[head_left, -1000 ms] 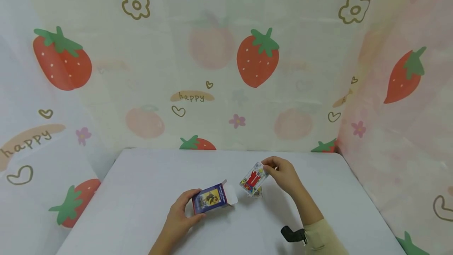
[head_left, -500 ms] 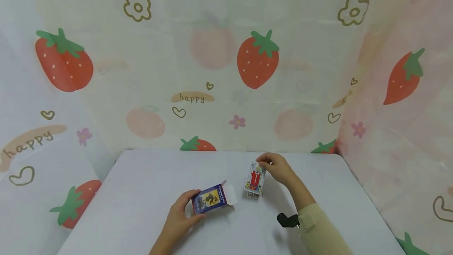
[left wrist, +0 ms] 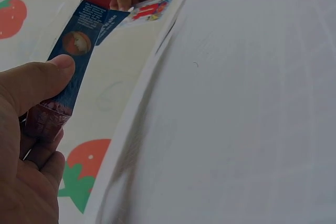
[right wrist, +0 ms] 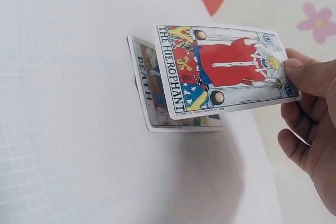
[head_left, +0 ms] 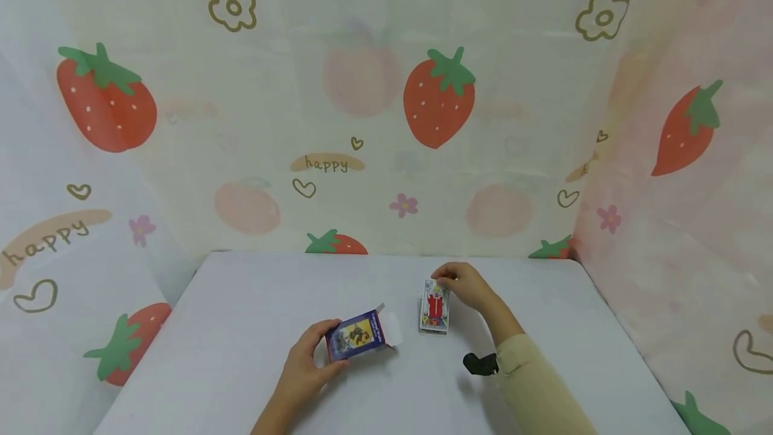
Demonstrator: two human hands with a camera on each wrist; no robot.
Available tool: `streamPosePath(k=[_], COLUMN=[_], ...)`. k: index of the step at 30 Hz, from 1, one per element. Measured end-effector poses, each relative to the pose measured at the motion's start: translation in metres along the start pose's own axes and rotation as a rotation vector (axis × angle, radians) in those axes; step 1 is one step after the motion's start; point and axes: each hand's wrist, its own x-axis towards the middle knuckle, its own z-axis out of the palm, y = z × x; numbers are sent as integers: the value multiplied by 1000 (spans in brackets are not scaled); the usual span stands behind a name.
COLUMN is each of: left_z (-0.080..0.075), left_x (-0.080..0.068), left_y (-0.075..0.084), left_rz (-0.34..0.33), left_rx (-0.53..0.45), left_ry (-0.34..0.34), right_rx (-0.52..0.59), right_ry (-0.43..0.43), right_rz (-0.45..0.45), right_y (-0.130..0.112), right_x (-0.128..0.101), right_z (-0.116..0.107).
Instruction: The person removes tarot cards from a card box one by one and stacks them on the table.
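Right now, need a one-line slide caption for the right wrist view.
Right hand pinches The Hierophant card just above the Death card lying on the white table.

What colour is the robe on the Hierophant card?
Red, on the Hierophant card that the right hand pinches; clearest in the right wrist view.
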Motion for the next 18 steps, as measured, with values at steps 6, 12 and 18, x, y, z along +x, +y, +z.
streamPosePath(k=[6,12,18], left_z=[0,0,0], left_x=[0,1,1], left_y=[1,2,1], left_rz=[-18,-67,-59], left_rx=[6,-23,-3], left_ry=[1,-18,-21], right_rx=[32,49,47], right_ry=[-16,-35,-23], right_rz=[37,65,53], right_y=[10,16,17], right_x=[6,10,14], right_z=[8,13,18])
